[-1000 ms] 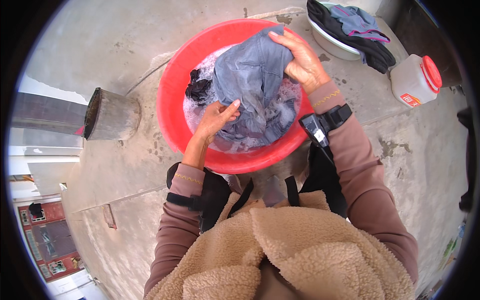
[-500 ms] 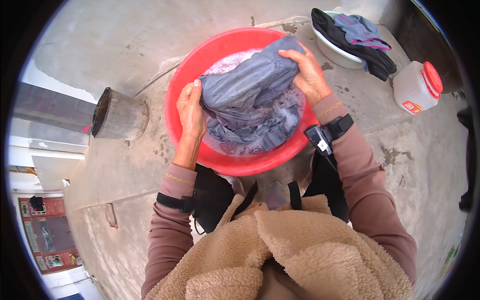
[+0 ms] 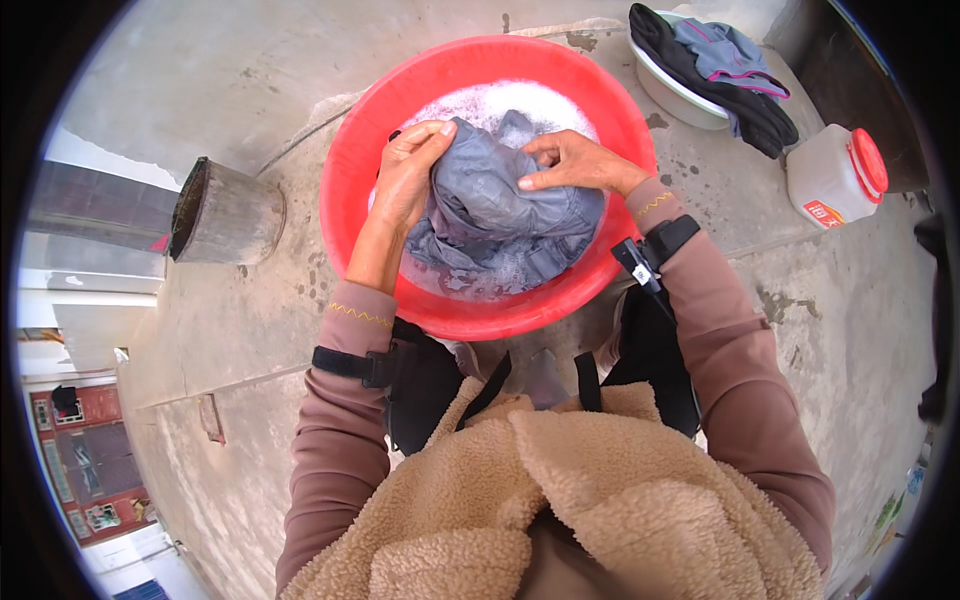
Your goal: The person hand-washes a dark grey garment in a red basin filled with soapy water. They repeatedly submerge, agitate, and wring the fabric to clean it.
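A wet grey-blue garment is bunched up over a round red basin, its lower part lying in sudsy water. The garment's kind cannot be made out. At its upper left edge my left hand is closed on the cloth, thumb against the fingers. My right hand curls over the right side of the bundle, a fold of the fabric between its thumb and fingers. Other parts of the cloth sink into the water and are hidden.
At the upper right, a white basin bears dark and grey-blue clothes. Beside it stands a clear plastic jar with a red lid. A grey bucket sits on the concrete floor at the left, and a wall rises behind.
The cloth stretched between my hands has been gathered into a smaller bundle. My right hand has moved left and down, toward my left hand, which has moved slightly up and right.
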`<state>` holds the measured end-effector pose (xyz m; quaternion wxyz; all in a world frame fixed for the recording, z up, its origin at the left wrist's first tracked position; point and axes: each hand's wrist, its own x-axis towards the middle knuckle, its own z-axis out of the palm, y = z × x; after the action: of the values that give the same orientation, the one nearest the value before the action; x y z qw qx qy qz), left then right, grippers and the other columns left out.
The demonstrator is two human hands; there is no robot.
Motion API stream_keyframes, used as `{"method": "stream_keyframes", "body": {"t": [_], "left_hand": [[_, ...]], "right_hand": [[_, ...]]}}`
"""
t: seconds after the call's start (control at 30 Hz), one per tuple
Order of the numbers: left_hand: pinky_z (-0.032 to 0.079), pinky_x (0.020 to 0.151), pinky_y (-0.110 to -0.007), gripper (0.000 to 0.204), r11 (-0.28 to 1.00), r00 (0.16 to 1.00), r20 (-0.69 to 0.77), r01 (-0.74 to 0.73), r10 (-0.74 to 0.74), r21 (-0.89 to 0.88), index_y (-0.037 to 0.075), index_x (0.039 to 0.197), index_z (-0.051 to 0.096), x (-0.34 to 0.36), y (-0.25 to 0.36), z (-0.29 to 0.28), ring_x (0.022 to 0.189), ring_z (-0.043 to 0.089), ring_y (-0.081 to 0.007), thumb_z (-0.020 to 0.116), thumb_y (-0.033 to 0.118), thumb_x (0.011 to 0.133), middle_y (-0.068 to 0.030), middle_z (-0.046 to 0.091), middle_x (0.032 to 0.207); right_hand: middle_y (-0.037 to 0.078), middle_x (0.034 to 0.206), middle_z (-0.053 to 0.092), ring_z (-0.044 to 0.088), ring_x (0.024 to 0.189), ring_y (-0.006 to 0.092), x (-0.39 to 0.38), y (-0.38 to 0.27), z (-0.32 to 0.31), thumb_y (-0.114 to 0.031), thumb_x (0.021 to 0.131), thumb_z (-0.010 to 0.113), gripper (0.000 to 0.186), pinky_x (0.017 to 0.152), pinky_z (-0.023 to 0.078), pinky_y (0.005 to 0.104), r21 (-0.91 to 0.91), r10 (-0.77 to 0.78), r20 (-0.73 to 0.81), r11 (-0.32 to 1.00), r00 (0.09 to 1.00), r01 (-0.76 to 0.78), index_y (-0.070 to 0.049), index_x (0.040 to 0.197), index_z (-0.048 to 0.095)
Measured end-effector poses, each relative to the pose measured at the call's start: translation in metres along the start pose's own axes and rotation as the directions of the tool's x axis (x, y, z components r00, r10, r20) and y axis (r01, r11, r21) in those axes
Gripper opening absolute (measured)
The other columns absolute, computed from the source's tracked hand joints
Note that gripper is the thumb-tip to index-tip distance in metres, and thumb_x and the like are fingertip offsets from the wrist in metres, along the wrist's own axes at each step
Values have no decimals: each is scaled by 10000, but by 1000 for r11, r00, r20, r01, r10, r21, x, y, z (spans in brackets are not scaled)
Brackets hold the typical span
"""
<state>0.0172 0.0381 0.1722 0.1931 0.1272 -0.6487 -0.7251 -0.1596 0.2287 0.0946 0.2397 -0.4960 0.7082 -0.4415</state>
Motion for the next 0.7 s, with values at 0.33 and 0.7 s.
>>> {"method": "stream_keyframes", "body": {"t": [0.33, 0.7], "left_hand": [[540, 767, -413, 627, 480, 916, -24, 233, -402, 846, -129, 825, 586, -48, -111, -3, 875, 697, -341, 790, 464, 805, -263, 663, 822], [444, 658, -267, 145, 987, 927, -346, 162, -144, 23, 27, 811, 638, -1, -180, -15, 731, 572, -93, 735, 120, 867, -32, 666, 803]], "right_hand": [[5, 805, 685, 617, 694, 68, 25, -33, -41, -66, 870, 725, 60, 629, 491, 215, 651, 269, -590, 717, 761, 251, -51, 852, 670], [43, 837, 669, 617, 754, 115, 21, -10, -69, -60, 806, 760, 122, 671, 488, 253, 673, 320, -645, 668, 694, 318, -19, 882, 674]]}}
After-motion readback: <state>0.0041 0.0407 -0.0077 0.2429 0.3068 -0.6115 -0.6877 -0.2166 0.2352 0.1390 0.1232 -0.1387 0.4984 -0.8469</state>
